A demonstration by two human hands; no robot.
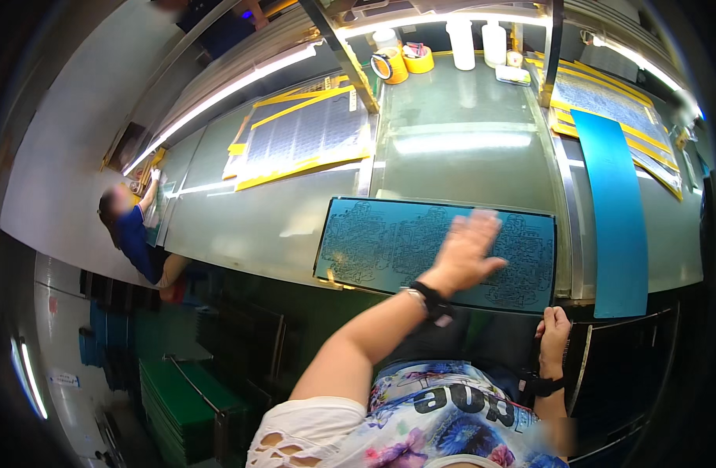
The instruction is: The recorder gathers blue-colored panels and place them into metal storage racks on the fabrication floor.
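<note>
A blue rectangular panel (373,242) with black circuit patterns lies at the front edge of the glass-topped bench. My left hand (467,249) is over its right half, palm down, fingers stretched out and slightly smeared by motion. Whether the palm presses on the surface or hovers just above, I cannot tell. At the panel's near right corner my right hand (554,331) is closed, its curled fingers gripping the edge. Yellow tape (332,282) shows at the near left edge of the panel.
To the right, a plain blue sheet (615,210) overhangs the bench front. Yellow-taped patterned sheets (303,140) lie at the back left, more (607,101) at the back right. Tape rolls (390,65) and white bottles (461,45) stand behind. Green boards (186,398) are stacked below; another person (131,226) works far left.
</note>
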